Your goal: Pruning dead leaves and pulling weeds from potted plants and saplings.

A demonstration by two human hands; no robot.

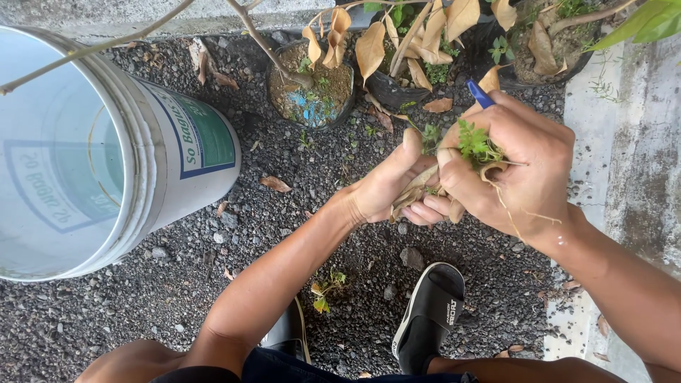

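In the head view, the person's two hands meet in front of the body over dark gravel (177, 298). The right hand (518, 167) is clenched around a bunch of pulled green weeds (477, 144) with thin pale roots (512, 213) trailing below its knuckles, and a blue tool tip (480, 93) sticks out above its fingers; what the rest of that tool is cannot be told. The left hand (390, 186) touches the right one from the side, its fingers curled about dry brown leaves (415, 191) pressed between the two palms, its thumb raised toward the weeds. Just beyond the hands stands a small black pot (312, 89) of soil with a bare stem rising from it, and beside that, straight above the hands, a second dark pot (397, 92) carrying large withered tan leaves (418, 35). A third pot (546, 50) sits beyond the right hand near a strip of grey concrete (631, 163). Well off to the left of the left hand lies a large white bucket (177, 163) tipped on its side, with a green and blue label and its open mouth facing the camera. Below the hands, near the person's body, a black sandal (429, 315) is on one foot, and a small green sprout (328, 287) grows from the gravel beneath the left forearm.
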